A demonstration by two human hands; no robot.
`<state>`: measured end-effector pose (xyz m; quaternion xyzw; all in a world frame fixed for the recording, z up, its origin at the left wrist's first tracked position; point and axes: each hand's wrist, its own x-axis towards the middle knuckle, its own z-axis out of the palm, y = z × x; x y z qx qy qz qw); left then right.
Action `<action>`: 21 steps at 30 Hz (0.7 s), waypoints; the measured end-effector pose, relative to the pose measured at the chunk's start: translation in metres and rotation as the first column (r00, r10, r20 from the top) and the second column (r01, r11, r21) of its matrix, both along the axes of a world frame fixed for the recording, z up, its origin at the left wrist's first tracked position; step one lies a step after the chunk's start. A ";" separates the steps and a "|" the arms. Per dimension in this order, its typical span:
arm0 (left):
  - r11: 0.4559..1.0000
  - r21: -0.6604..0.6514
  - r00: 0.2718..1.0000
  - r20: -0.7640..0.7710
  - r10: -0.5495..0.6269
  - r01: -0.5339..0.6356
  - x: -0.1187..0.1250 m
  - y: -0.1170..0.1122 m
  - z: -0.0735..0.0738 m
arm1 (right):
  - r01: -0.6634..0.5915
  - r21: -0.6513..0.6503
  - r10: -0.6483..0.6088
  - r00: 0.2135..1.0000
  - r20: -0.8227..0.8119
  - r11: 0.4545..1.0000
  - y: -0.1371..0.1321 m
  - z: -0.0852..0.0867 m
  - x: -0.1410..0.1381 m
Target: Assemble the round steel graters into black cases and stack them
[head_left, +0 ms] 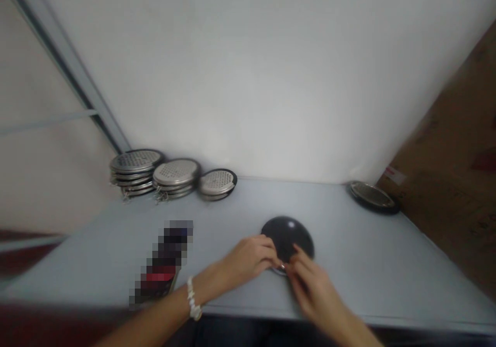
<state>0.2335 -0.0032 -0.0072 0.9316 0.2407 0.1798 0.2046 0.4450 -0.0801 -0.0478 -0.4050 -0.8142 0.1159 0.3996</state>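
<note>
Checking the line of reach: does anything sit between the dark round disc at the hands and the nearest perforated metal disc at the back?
Nothing visible stands past the dark round disc; the pixelated object lies off to the left of the left hand.

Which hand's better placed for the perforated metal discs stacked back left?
Probably the left hand: it sits at the near edge of the dark round disc, on the side toward the perforated metal discs. The right hand is farther off, with its fingers over the dark disc.
</note>
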 end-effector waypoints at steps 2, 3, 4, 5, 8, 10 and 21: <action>0.998 0.033 0.997 -0.062 0.046 -0.044 0.005 -0.009 0.004 | 0.015 -0.010 -0.015 1.000 -0.002 1.000 -0.002 0.000 0.001; 0.996 0.065 0.992 -0.105 0.075 -0.069 0.009 -0.014 0.005 | 0.028 -0.001 -0.028 1.000 -0.001 1.000 -0.003 0.000 0.001; 0.990 0.105 0.983 -0.145 0.109 -0.094 0.013 -0.019 0.005 | 0.043 0.016 -0.043 0.999 0.004 0.999 -0.003 0.000 0.001; 0.982 0.151 0.975 -0.172 0.143 -0.117 0.016 -0.024 0.005 | 0.060 0.046 -0.060 0.998 0.010 0.997 -0.003 0.002 0.000; 0.948 0.267 0.963 -0.155 0.221 -0.175 0.024 -0.029 0.000 | 0.110 0.170 -0.116 0.993 0.028 0.979 -0.002 0.011 -0.004; 0.922 0.338 0.968 -0.092 0.232 -0.189 0.025 -0.025 -0.002 | 0.128 0.249 -0.136 0.991 0.015 0.960 0.001 0.019 -0.007; 0.887 0.427 0.984 0.034 0.175 -0.173 0.004 0.003 0.001 | 0.155 0.337 -0.111 0.983 -0.146 0.929 0.029 0.043 -0.040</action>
